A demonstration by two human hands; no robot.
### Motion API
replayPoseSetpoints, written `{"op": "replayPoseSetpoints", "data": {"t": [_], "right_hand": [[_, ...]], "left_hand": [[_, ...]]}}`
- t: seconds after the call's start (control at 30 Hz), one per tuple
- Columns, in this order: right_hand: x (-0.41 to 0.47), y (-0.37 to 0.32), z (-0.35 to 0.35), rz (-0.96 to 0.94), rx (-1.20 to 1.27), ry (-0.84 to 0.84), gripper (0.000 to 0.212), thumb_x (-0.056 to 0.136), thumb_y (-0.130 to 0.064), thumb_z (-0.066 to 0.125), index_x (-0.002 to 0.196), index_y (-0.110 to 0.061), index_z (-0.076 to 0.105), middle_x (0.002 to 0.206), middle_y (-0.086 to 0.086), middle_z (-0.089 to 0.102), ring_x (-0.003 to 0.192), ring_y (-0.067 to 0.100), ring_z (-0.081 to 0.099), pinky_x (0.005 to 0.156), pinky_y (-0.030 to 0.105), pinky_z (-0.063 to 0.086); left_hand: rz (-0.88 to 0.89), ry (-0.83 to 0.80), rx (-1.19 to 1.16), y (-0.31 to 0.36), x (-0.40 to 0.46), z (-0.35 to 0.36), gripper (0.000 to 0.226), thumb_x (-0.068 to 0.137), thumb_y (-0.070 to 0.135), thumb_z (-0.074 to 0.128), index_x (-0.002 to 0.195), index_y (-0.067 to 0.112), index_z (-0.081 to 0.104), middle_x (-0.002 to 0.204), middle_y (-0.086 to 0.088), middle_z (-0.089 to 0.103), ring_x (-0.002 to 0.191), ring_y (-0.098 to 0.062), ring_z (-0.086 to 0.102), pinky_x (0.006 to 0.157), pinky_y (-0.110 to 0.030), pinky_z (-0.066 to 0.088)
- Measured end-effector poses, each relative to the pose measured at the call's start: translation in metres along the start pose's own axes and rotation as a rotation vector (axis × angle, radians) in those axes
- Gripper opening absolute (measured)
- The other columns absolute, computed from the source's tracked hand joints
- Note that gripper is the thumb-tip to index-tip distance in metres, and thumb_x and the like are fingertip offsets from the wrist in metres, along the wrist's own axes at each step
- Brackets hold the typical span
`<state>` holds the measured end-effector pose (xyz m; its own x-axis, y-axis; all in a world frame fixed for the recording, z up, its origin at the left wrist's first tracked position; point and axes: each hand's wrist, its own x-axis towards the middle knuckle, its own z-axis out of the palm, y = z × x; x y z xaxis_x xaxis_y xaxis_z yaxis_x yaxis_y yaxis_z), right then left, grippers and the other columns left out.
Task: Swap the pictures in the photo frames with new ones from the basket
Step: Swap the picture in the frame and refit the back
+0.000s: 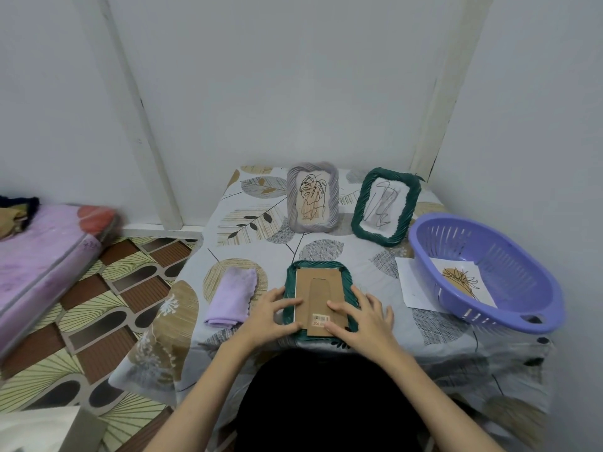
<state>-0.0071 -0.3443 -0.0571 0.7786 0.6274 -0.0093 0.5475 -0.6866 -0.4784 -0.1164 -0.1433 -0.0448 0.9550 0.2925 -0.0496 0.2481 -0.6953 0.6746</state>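
White walls enclose a cloth-covered desk (326,252). A green frame (318,300) lies face down at its near edge, its backing (318,288) pressed by both hands (272,313) (362,316), fingers spread flat. Probably the backing is being released or secured; next its tabs must be turned.

We see matt brown cardboard backing (318,296) on a ridged green frame (346,278), a slotted glossy plastic basket (509,265), soft lilac cloth (232,296)
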Motion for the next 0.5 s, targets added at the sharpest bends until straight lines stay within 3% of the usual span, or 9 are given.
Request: {"op": "replayPoseSetpoints", "data": {"t": [0.1,0.17,0.23,0.27,0.37,0.43,0.5], "right_hand": [[-0.002,-0.002,-0.001,-0.004,0.005,-0.007,0.048,0.069,-0.079,0.043,0.115,-0.065,0.039,0.155,-0.007,0.015,0.14,0.021,0.01,0.111,0.059,0.002],[-0.002,-0.003,-0.002,-0.012,0.019,-0.018,0.047,0.072,-0.077,0.044,0.117,-0.063,0.039,0.154,-0.005,0.016,0.14,0.021,0.011,0.111,0.058,0.003],[0.0,-0.007,-0.006,-0.005,0.058,-0.03,0.044,0.075,-0.072,0.047,0.118,-0.062,0.04,0.153,-0.002,0.02,0.139,0.021,0.013,0.112,0.055,0.006],[0.001,-0.01,-0.01,0.004,0.087,-0.038,0.043,0.077,-0.069,0.049,0.118,-0.061,0.04,0.152,-0.001,0.023,0.138,0.021,0.015,0.112,0.053,0.008],[0.005,-0.018,-0.028,-0.01,0.226,-0.033,0.045,0.083,-0.059,0.052,0.125,-0.059,0.036,0.146,-0.006,0.036,0.133,0.019,0.026,0.111,0.045,0.02],[0.008,-0.029,-0.043,-0.057,0.477,-0.032,0.043,0.088,-0.047,0.052,0.126,-0.058,0.033,0.141,-0.007,0.043,0.121,0.013,0.041,0.104,0.036,0.034],[0.01,-0.047,-0.057,-0.071,0.708,-0.029,0.042,0.091,-0.039,0.051,0.121,-0.061,0.033,0.128,-0.004,0.053,0.092,0.007,0.053,0.083,0.021,0.043]], "left_hand": [[-0.042,0.002,-0.041,0.005,0.0,0.002,0.084,0.073,0.039,0.07,0.145,0.027,0.027,0.148,-0.005,0.032,0.14,-0.024,0.021,0.115,-0.038,0.02],[-0.072,0.09,-0.288,0.012,0.003,0.002,0.084,0.074,0.016,0.073,0.144,0.017,0.028,0.138,-0.007,0.042,0.131,-0.024,0.037,0.105,-0.032,0.037],[-0.122,0.146,-0.565,0.022,0.006,-0.002,0.078,0.076,-0.011,0.063,0.142,0.012,0.031,0.133,-0.009,0.047,0.112,-0.022,0.053,0.08,-0.02,0.05],[-0.158,0.145,-0.69,0.026,0.006,-0.005,0.077,0.077,-0.016,0.058,0.143,0.012,0.03,0.134,-0.011,0.046,0.104,-0.022,0.056,0.072,-0.02,0.052],[-0.238,0.107,-1.027,0.036,0.008,-0.016,0.072,0.08,-0.021,0.047,0.143,0.011,0.032,0.135,-0.015,0.047,0.103,-0.028,0.055,0.071,-0.031,0.048],[-0.205,0.098,-1.158,0.046,0.008,-0.023,0.066,0.08,-0.021,0.046,0.138,0.01,0.038,0.13,-0.014,0.053,0.101,-0.026,0.058,0.068,-0.031,0.053],[-0.148,0.101,-1.215,0.056,0.009,-0.029,0.064,0.081,-0.018,0.049,0.136,0.013,0.042,0.13,-0.011,0.056,0.105,-0.027,0.059,0.069,-0.034,0.052]]}}
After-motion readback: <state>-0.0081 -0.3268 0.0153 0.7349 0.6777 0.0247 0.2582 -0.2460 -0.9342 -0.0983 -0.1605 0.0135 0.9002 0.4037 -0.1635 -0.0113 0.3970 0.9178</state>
